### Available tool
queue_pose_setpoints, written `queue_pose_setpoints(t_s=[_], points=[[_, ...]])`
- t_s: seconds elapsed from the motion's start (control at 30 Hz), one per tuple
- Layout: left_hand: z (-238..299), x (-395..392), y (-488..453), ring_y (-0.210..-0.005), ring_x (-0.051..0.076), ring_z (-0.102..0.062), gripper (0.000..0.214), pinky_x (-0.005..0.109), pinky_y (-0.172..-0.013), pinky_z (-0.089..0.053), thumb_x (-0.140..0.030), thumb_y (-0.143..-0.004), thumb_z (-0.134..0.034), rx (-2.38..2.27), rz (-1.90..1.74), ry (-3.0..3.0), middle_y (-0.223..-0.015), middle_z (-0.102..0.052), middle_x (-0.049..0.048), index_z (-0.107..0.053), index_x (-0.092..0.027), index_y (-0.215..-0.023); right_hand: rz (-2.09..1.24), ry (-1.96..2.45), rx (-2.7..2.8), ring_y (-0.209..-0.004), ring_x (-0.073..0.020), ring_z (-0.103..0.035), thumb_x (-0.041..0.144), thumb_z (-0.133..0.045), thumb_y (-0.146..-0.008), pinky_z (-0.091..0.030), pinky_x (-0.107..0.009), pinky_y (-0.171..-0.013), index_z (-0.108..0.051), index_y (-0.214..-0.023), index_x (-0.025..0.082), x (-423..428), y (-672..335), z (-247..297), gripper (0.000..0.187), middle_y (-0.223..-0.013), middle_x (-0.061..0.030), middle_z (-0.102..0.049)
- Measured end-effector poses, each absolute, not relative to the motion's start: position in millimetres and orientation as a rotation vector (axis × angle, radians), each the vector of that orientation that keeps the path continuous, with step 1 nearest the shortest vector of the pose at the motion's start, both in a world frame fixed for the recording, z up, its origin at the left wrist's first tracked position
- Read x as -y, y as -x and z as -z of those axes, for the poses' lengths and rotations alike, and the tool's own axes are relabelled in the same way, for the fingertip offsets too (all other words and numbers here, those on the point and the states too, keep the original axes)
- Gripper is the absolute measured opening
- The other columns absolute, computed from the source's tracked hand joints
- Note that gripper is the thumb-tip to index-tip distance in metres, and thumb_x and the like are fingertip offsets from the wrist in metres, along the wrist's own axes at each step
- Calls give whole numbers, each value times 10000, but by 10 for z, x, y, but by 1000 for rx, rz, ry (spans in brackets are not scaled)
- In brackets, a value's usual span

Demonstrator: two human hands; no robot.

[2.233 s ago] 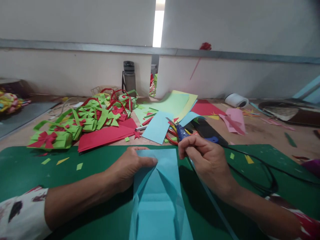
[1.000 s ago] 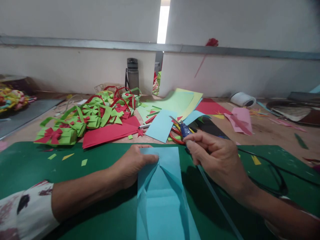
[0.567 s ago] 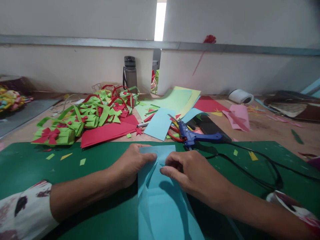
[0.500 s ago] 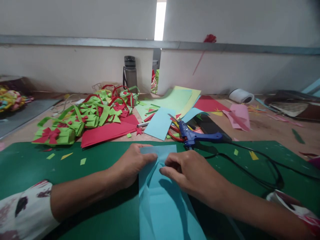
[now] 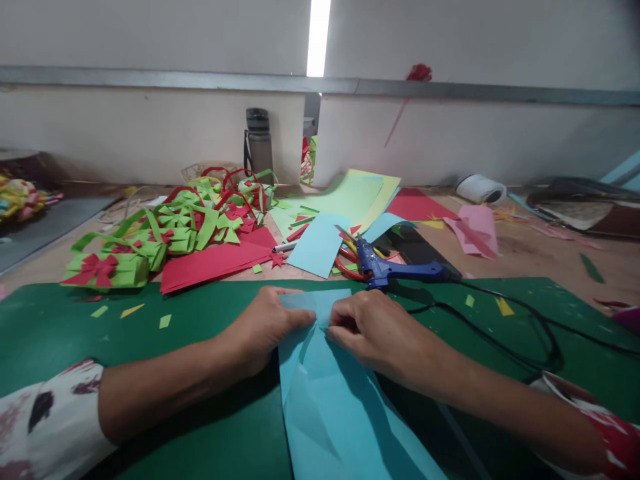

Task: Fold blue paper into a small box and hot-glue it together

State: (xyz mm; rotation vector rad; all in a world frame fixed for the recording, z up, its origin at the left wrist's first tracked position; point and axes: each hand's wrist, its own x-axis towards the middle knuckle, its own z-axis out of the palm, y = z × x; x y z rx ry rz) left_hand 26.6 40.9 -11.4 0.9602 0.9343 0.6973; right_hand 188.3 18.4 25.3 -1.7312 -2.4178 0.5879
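A light blue folded paper sheet lies on the green cutting mat right in front of me. My left hand presses down on the sheet's upper left part, fingertips on the folded flap. My right hand pinches the fold at the sheet's upper middle, its fingertips almost meeting those of the left hand. A blue glue gun lies on the mat's far edge just beyond my right hand, with nothing holding it.
The gun's black cord loops over the mat at right. Red-handled scissors, a light blue card and a red sheet lie behind the mat. Green and red paper baskets pile up at left; a grey bottle stands by the wall.
My right hand held the glue gun over the sheet's right side, then set it down beyond the mat's edge and came to the fold. The left hand stayed in place.
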Motion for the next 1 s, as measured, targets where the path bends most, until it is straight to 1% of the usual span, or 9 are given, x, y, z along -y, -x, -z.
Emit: queue_pose_setpoints(t_s=[0.07, 0.13, 0.4, 0.53, 0.63, 0.87, 1.0], points=[[113, -414, -272, -530, 176, -577, 127, 324, -573, -487, -159, -567, -656, -946, -695, -966, -558, -556, -13, -550, -150, -637, -569, 1738, 2424, -477, -81, -320, 132, -494, -704, -195, -242, -473, -527, -523, 161, -177, -1882, -249, 187, -476, 42, -388], [105, -419, -277, -517, 167, -573, 135, 315, -564, -486, -169, -559, -668, -959, -683, -963, -579, -582, -3, -564, -149, -643, -574, 1737, 2439, -481, -84, -322, 132, -495, -711, -200, -243, -478, -541, -534, 163, -167, -1880, -248, 186, -481, 43, -385], [68, -408, -280, -516, 182, -587, 155, 312, -542, -483, -176, -538, -686, -996, -703, -920, -557, -587, -3, -588, -144, -654, -575, 1746, 2430, -549, -92, -437, 101, -509, -697, -238, -231, -525, -599, -630, 172, -133, -1845, -292, 133, -560, 25, -523], [48, -405, -291, -535, 186, -594, 221, 312, -557, -487, -186, -515, -720, -988, -714, -880, -579, -600, 2, -602, -135, -695, -553, 1748, 2429, -518, -90, -394, 110, -508, -687, -224, -237, -514, -589, -618, 173, -111, -1834, -299, 123, -535, 30, -488], [48, -402, -293, -548, 196, -603, 216, 319, -568, -490, -178, -514, -720, -978, -709, -867, -580, -593, -4, -580, -148, -676, -547, 1728, 2441, -496, -88, -362, 128, -493, -706, -222, -240, -509, -571, -579, 168, -109, -1826, -288, 154, -509, 30, -454], [53, -385, -295, -550, 213, -609, 174, 344, -572, -495, -163, -532, -685, -994, -724, -887, -548, -559, -13, -539, -161, -628, -535, 1750, 2436, -467, -95, -338, 120, -462, -700, -210, -245, -481, -588, -578, 170, -122, -1799, -305, 182, -497, 22, -450], [40, -385, -299, -559, 220, -612, 156, 356, -584, -496, -147, -522, -656, -983, -728, -886, -528, -539, -23, -522, -164, -599, -535, 1732, 2433, -487, -97, -363, 115, -470, -707, -230, -239, -495, -602, -597, 166, -124, -1803, -301, 180, -517, 18, -473]])
